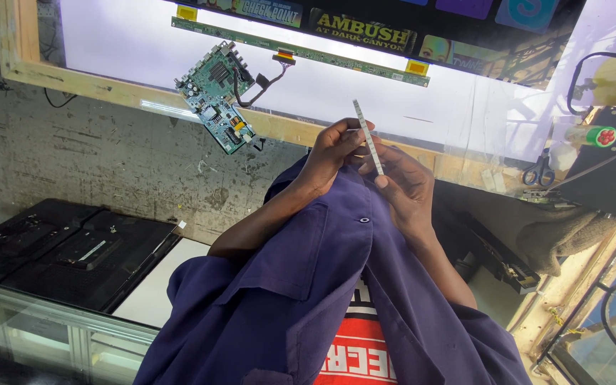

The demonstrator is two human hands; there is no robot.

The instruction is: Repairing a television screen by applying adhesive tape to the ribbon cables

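Both hands, the left hand (333, 150) and right hand (402, 184), pinch a thin white strip (367, 135) upright, seemingly inspecting it; any further handling calls for gentle fingers.

The strip's (367, 137) lower part is hidden behind the left hand (331, 151) and right hand (402, 182); its tiny parts are too small to tell. The frame's bottom edge cuts off the shirt (308, 299)
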